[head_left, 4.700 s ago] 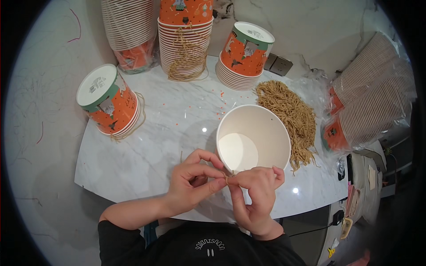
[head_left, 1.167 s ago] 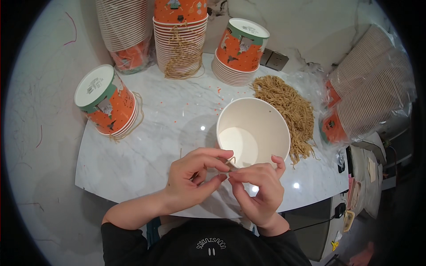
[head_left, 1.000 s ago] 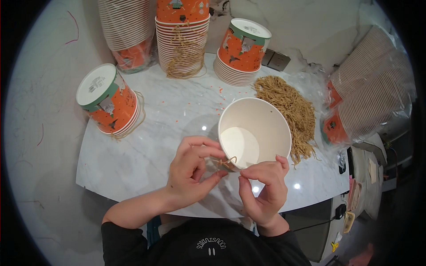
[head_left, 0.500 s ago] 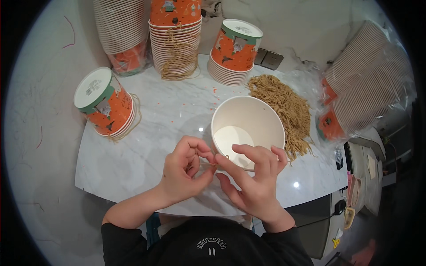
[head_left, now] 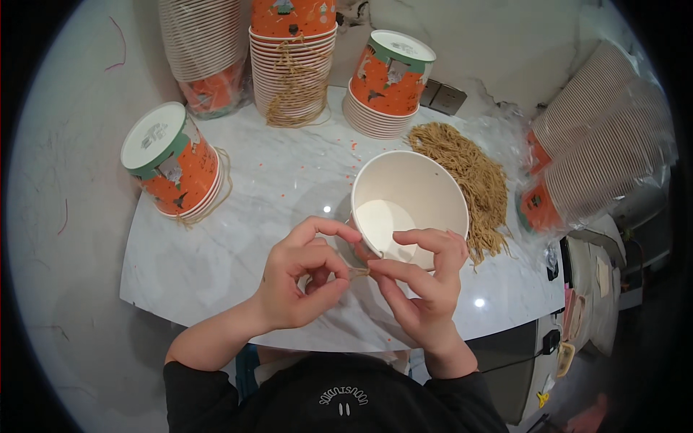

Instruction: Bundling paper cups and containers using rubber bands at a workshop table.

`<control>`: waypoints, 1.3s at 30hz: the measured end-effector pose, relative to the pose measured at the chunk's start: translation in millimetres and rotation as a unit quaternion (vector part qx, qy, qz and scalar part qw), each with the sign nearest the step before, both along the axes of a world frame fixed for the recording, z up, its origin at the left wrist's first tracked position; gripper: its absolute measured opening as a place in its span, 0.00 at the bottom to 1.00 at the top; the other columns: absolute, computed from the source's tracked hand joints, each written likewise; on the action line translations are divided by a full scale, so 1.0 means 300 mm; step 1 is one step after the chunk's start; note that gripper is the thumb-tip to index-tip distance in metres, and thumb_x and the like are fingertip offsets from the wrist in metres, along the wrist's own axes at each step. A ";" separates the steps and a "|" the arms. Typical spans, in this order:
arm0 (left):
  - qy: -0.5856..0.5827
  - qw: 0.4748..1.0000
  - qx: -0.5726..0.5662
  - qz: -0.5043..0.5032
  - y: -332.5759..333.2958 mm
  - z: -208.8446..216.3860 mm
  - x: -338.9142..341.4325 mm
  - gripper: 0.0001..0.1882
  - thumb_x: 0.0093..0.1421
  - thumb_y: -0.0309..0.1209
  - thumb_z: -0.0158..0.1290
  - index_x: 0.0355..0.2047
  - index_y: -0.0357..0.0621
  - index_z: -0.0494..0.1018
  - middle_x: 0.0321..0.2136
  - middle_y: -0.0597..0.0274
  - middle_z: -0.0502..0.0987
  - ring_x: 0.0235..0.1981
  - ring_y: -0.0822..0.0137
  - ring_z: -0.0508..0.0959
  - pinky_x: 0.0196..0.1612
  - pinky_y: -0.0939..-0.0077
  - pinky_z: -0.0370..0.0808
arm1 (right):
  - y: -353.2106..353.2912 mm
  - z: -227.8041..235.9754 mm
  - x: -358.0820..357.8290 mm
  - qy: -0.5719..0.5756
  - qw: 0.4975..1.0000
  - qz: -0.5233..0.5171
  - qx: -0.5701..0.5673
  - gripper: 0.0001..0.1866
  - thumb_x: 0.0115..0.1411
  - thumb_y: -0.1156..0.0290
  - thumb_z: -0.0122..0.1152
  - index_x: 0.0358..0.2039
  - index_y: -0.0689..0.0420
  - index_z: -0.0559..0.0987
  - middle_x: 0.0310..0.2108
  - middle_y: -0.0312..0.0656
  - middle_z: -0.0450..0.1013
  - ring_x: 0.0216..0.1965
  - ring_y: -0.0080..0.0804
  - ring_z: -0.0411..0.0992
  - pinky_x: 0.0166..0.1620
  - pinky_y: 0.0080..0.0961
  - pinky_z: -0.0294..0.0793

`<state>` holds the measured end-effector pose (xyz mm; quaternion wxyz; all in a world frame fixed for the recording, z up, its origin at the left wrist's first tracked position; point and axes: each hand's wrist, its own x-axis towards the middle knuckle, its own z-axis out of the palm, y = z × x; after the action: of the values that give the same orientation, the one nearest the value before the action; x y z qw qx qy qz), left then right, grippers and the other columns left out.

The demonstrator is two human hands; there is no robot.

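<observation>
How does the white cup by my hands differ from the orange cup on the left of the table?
The white cup stands mouth up, open and empty; the orange cup sits upside down, its white base on top. The white cup shows mainly its plain white inside; the orange cup shows a printed orange wall with a green band. The white cup stands alone; the orange cup tops a short nested stack. Both are paper cups on the marble table.
</observation>
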<state>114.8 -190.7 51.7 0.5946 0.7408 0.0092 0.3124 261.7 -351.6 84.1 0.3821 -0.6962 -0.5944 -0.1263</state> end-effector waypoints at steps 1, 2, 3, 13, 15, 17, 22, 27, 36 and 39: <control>0.000 1.000 -0.001 0.001 -0.002 0.008 0.000 0.04 0.50 0.19 0.60 0.27 0.40 0.76 0.50 0.55 0.75 0.18 0.86 0.63 0.23 0.90 0.61 | 0.002 0.005 0.000 0.012 1.000 -0.003 0.007 0.15 0.47 0.73 0.74 0.37 0.42 0.85 0.48 0.33 0.73 0.50 0.33 0.69 0.58 0.42 0.52; -0.006 0.999 0.038 0.033 -0.008 0.017 0.003 0.04 0.49 0.19 0.60 0.26 0.40 0.77 0.49 0.56 0.75 0.18 0.85 0.64 0.23 0.89 0.62 | 0.006 0.007 -0.001 0.012 1.000 -0.001 0.006 0.15 0.47 0.73 0.74 0.37 0.42 0.85 0.48 0.33 0.73 0.50 0.33 0.69 0.58 0.42 0.52; -0.012 0.995 0.077 0.064 -0.012 0.021 0.006 0.03 0.48 0.20 0.61 0.25 0.40 0.78 0.48 0.58 0.76 0.18 0.85 0.65 0.23 0.88 0.63 | 0.009 0.008 -0.004 0.031 0.999 -0.004 0.010 0.14 0.47 0.75 0.73 0.36 0.45 0.86 0.47 0.36 0.73 0.50 0.37 0.68 0.55 0.40 0.56; 0.031 0.978 -0.201 -0.034 -0.017 -0.004 0.007 0.06 0.57 0.18 0.59 0.35 0.36 0.82 0.49 0.58 0.74 0.31 0.81 0.76 0.32 0.88 0.73 | 0.007 -0.007 0.001 0.029 1.000 0.002 0.000 0.14 0.48 0.73 0.72 0.36 0.42 0.86 0.48 0.33 0.73 0.50 0.32 0.70 0.58 0.42 0.51; 0.064 0.964 -0.248 -0.068 -0.013 0.007 0.002 0.04 0.59 0.21 0.60 0.35 0.36 0.82 0.51 0.56 0.72 0.36 0.76 0.77 0.39 0.84 0.73 | 0.007 -0.004 0.001 0.024 1.000 0.004 -0.007 0.14 0.48 0.73 0.73 0.36 0.41 0.86 0.48 0.33 0.73 0.50 0.32 0.70 0.58 0.42 0.51; 0.071 0.961 -0.257 -0.071 -0.019 0.003 0.007 0.04 0.59 0.21 0.60 0.34 0.35 0.82 0.51 0.57 0.72 0.36 0.77 0.77 0.40 0.83 0.74 | 0.007 -0.008 0.002 0.019 1.000 0.006 -0.014 0.14 0.47 0.73 0.73 0.36 0.41 0.86 0.48 0.33 0.73 0.50 0.32 0.70 0.57 0.42 0.51; 0.081 0.967 -0.231 -0.074 -0.020 -0.012 0.009 0.02 0.60 0.21 0.60 0.33 0.35 0.81 0.50 0.59 0.71 0.37 0.77 0.77 0.41 0.83 0.74 | 0.006 -0.013 0.000 0.011 1.000 0.006 -0.019 0.15 0.47 0.72 0.74 0.36 0.41 0.86 0.49 0.33 0.73 0.50 0.32 0.69 0.58 0.41 0.50; 0.083 0.962 -0.249 -0.079 -0.024 -0.004 0.011 0.03 0.62 0.23 0.60 0.34 0.36 0.81 0.50 0.60 0.71 0.39 0.77 0.77 0.43 0.82 0.74 | 0.008 -0.015 -0.001 0.006 1.000 0.006 -0.020 0.15 0.47 0.72 0.74 0.36 0.41 0.86 0.49 0.32 0.73 0.49 0.31 0.69 0.58 0.41 0.50; 0.106 0.964 -0.225 -0.089 -0.017 0.002 0.008 0.05 0.68 0.28 0.54 0.37 0.39 0.75 0.47 0.64 0.68 0.35 0.81 0.69 0.40 0.85 0.69 | 0.008 -0.023 0.002 0.017 1.000 -0.005 -0.004 0.14 0.46 0.73 0.74 0.35 0.42 0.86 0.48 0.34 0.73 0.49 0.32 0.70 0.58 0.41 0.50; 0.103 0.962 -0.236 -0.094 -0.017 0.011 0.004 0.05 0.68 0.28 0.54 0.36 0.39 0.74 0.48 0.64 0.67 0.35 0.81 0.69 0.39 0.84 0.68 | 0.006 -0.024 0.005 0.020 1.000 -0.010 0.003 0.14 0.46 0.73 0.74 0.35 0.43 0.86 0.48 0.34 0.73 0.49 0.32 0.71 0.58 0.41 0.50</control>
<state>116.1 -195.9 54.9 0.7754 0.6049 0.0741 0.1656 263.1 -349.7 77.0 0.3949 -0.7033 -0.5793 -0.1175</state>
